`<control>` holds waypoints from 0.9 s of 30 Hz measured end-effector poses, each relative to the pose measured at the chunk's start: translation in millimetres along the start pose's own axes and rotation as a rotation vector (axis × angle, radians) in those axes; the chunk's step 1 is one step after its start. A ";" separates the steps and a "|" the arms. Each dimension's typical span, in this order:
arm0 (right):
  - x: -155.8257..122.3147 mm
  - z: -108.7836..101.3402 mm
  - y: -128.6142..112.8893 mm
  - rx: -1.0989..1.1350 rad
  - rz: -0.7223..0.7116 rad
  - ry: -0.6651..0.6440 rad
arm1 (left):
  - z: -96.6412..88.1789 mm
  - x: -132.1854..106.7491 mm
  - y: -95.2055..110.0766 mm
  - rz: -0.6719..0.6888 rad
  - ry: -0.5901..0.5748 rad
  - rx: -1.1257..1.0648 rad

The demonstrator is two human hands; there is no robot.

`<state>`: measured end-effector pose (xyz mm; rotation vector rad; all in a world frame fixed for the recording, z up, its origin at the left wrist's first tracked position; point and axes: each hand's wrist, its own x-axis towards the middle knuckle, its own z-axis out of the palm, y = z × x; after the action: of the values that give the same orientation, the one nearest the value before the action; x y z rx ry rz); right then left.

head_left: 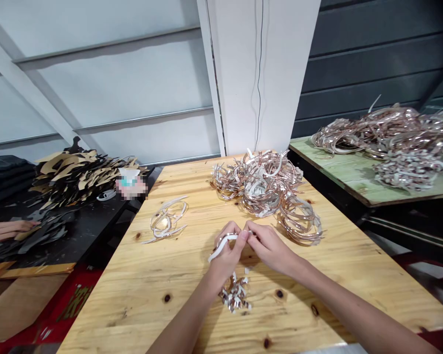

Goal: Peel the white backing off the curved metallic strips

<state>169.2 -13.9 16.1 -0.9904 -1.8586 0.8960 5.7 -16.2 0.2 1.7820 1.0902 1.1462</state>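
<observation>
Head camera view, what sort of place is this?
Probably a small workshop handling material offcuts: a pine workbench heaped with coppery metallic strips, a green-topped table with more, and a black table of tan cut pieces.

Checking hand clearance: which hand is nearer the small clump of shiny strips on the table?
Left hand: it sits just above the small clump of shiny strips in view. Right hand: farther off, above and to the right of the clump.

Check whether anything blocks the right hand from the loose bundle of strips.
The left hand blocks it: it sits between the right hand and the bundle, holding a white strip. Beyond that hand, nothing else visible stands in the way.
</observation>
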 end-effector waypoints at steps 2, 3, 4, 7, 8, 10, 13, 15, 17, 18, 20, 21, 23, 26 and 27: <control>-0.5 2.4 1.3 0.098 0.044 0.013 | 0.3 -0.3 -1.1 0.033 0.021 0.117; -0.6 3.4 2.1 0.159 0.066 0.020 | 0.1 -0.2 -1.5 0.049 0.023 0.154; -0.6 4.3 2.7 0.229 0.090 0.029 | -0.1 0.0 -1.6 0.061 0.019 0.178; 0.6 6.0 2.4 0.468 0.181 0.057 | -1.3 1.9 -0.7 0.078 -0.014 0.198; 1.5 6.2 1.1 0.549 0.219 0.065 | -1.8 2.9 -0.1 0.086 -0.022 0.190; 3.6 6.0 -2.8 0.695 0.303 0.087 | -2.8 4.9 1.3 0.096 -0.015 0.151; 6.3 4.8 -9.4 0.880 0.406 0.138 | -4.3 7.0 4.0 0.085 0.008 0.087; 7.3 3.5 -11.9 0.993 0.439 0.169 | -5.0 7.5 5.6 0.075 0.016 0.063; 8.1 1.4 -11.8 1.099 0.443 0.192 | -5.3 7.3 5.9 0.067 0.026 0.060; 8.7 -0.3 -10.9 1.149 0.440 0.205 | -5.2 7.1 5.4 0.061 0.028 0.066; 10.9 -5.0 -7.1 1.243 0.439 0.243 | -4.7 6.5 2.7 0.046 0.027 0.096; 12.4 -8.1 -4.5 1.292 0.444 0.272 | -4.2 6.2 0.8 0.039 0.027 0.118; 15.9 -15.2 1.5 1.397 0.458 0.339 | -2.9 5.5 -3.2 0.027 0.024 0.144; 20.9 -24.5 9.7 1.536 0.457 0.425 | 0.1 5.1 -6.9 0.034 0.035 0.139; 22.0 -26.2 11.7 1.565 0.457 0.447 | 1.2 5.1 -7.3 0.045 0.046 0.128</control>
<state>188.3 15.8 24.0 -0.4479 -0.1894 1.7331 6.2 -9.0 -5.2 1.8952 1.1792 1.1725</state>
